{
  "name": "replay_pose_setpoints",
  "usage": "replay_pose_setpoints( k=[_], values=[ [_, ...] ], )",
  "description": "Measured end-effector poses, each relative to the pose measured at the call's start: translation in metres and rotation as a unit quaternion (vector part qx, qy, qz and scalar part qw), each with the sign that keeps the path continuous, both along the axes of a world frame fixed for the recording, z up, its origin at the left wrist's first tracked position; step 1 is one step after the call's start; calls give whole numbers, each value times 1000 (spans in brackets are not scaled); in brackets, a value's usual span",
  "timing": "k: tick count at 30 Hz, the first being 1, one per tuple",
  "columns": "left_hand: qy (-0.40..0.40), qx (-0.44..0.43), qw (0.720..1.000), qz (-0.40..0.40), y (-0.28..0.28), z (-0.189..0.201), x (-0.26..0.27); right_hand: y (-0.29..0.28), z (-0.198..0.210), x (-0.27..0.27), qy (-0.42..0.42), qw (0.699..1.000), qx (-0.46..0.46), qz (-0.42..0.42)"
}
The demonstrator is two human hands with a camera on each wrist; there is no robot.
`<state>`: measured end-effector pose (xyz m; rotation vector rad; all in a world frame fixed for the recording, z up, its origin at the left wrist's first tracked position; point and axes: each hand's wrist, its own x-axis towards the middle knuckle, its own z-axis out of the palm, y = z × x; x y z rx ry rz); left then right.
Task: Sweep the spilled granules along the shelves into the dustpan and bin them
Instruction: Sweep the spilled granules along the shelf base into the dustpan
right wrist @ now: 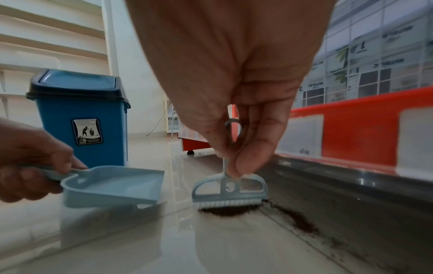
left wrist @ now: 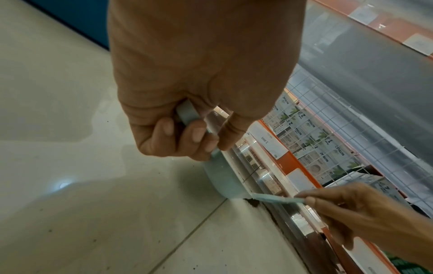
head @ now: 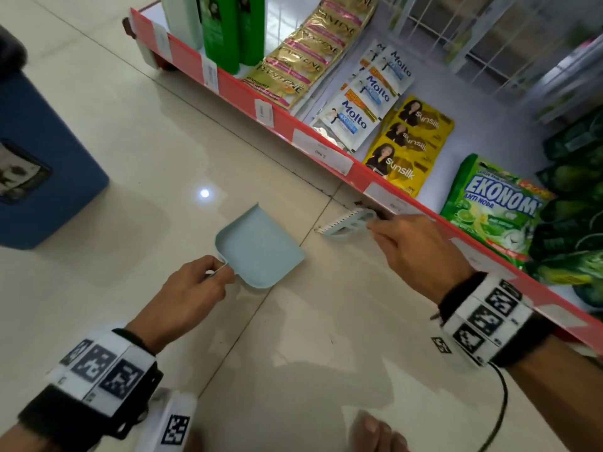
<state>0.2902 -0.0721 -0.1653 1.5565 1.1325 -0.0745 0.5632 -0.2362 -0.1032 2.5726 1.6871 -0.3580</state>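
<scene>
Here my right hand [right wrist: 236, 77] has its fingers [right wrist: 246, 161] pinched together on the thin stem of the small pale-blue brush [right wrist: 229, 192], whose white bristles stand on the floor tiles [right wrist: 211, 250] right at the foot of the shelf unit. Dark brown granules [right wrist: 230, 211] lie heaped just under the bristles and trail on along the grey plinth below the shelf's red edge strip [right wrist: 360, 129]. My left hand [head: 192, 285] has its fingers [left wrist: 194, 135] wrapped around the handle of the matching dustpan [head: 259, 246], which is held tilted, mouth toward the brush and near it, not touching. Behind the dustpan stands the blue swing-lid bin [right wrist: 82, 118], well apart from the shelf edge.
</scene>
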Motion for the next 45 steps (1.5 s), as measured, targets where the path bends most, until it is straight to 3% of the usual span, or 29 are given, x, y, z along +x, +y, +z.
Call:
replay_pose_setpoints(
  k=[5,10,17,20,25,30,36,41,45],
  values=[
    [-5,-8,1000,-15,-6,0,12,47,-1,-9,-8,995,98,32],
    [-3,-10,1000,-21,-10,-1,13,103,-26,-21,-45,997,58,-1],
    [-13,-11,1000,-8,-7,3,0,36,-6,-15,-26,999,-43,17],
    [-10,-14,1000,-10,-6,2,1,33,3,-14,-32,999,-3,24],
    [-8,-21,999,-25,-11,1,12,84,-5,-21,-19,995,90,24],
    [0,-16,999,-28,-13,1,8,71,-20,-17,-15,999,-3,30],
    [7,-10,1000,-17,-8,1,1,13,7,1,-2,998,-50,27],
    [3,-24,999,-23,-11,0,12,58,13,-10,-7,997,62,51],
    [1,-27,999,-26,-14,-3,12,93,-12,-21,-14,998,50,45]
  ],
)
